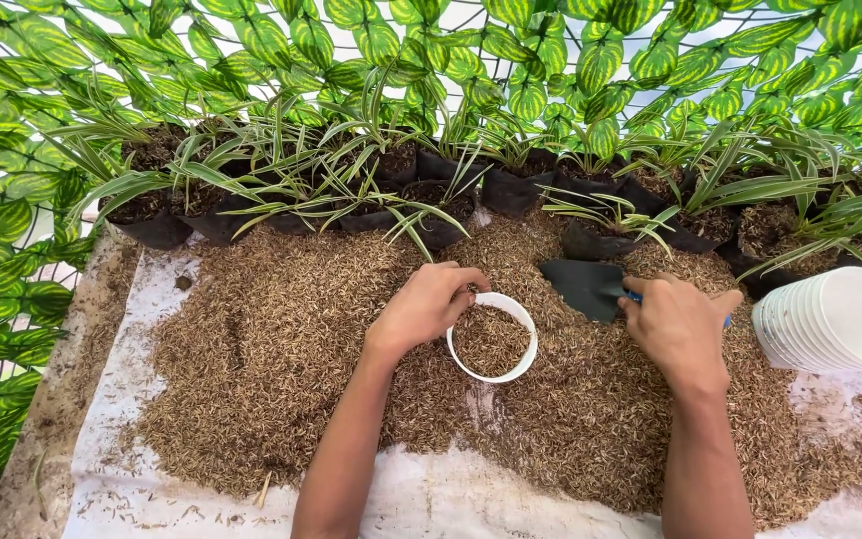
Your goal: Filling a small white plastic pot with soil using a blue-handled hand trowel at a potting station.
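Both forearms came in from the bottom edge, closest to the camera, so starting there. Left hand (429, 304) had its fingers curled over the rim of the white pot (492, 337), pinching the near-left edge to steady it. Right hand (678, 324) was wrapped shut around the blue handle of a dark trowel (586, 287), blade pointing left toward the pot, just beside its upper right.

The pot sat in the middle of the husk pile (281, 359), and it looked nearly full of the same brown stuff, close to the rim. So by my read the filling of this one was mostly done, with no plant in it yet.

Further right of the pot, a stack of white pots (835, 319) lay on its side, unfilled. I couldn't count them exactly, roughly a dozen rims showing. One pot in hand, one trowel, one stack.

Behind the pot ran a row of black grow bags (511, 190) with striped spider-plant-type seedlings, around ten or more, overlapping too much to be sure. All of it sat on a white sheet (132, 469) over the counter, with a striped-leaf vine on a trellis (511, 60) at the back.
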